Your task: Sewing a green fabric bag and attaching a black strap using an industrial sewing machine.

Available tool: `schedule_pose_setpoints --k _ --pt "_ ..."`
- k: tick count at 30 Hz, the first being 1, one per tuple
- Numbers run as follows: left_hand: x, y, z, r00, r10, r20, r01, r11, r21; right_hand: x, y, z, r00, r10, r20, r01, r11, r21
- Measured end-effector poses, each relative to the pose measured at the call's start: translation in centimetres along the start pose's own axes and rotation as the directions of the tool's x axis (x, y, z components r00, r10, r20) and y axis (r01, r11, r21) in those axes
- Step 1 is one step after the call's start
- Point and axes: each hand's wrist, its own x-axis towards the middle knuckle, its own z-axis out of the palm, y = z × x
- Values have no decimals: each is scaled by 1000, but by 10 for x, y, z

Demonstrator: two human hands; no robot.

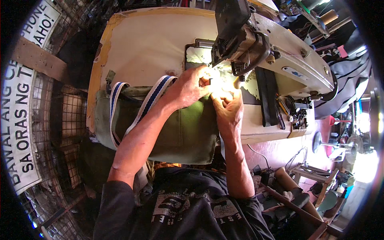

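Both of my hands meet under the bright lamp of a sewing machine (pixel 280 48), close to its needle area. My left hand (pixel 192 87) is closed, thumb and fingers pinched together, with a small dark bit showing at the fingers. My right hand (pixel 229 107) is closed just beside it, fingertips pinched too. Glare washes out whatever lies between the fingertips. Below them, a green canvas piece (pixel 184 132), like a bag, drapes over the table's front edge. A white strap with a blue stripe (pixel 154 96) loops from it, passing behind my left forearm.
The pale worktable (pixel 156 40) has a worn yellowish edge. On the right, a black strip (pixel 267 96) and small hand tools (pixel 283 110) lie by the machine's arm. Wire mesh (pixel 76 106) and lettered signs (pixel 24 132) stand at left. Wooden frames (pixel 304 184) clutter the lower right.
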Motion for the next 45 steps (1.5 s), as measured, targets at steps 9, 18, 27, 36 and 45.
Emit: schedule_pose_setpoints --k 9,18,27,36,45 --pt "4 -5 -2 1000 -3 -22 3 999 40 -13 -3 -4 984 -159 78 177 906 -384" --pt "3 0 -2 994 42 -105 -10 957 288 -10 7 -4 981 -193 35 191 904 -382" --pt "-2 6 -22 991 -37 130 12 982 189 -10 -4 -6 996 -86 -4 82 962 -261" --pt "-4 2 -16 998 -20 61 12 993 115 4 -17 -16 990 96 106 -74 978 -194" --pt "-6 2 -9 998 4 61 1 997 -83 8 -8 -14 977 128 172 -96 978 -186"
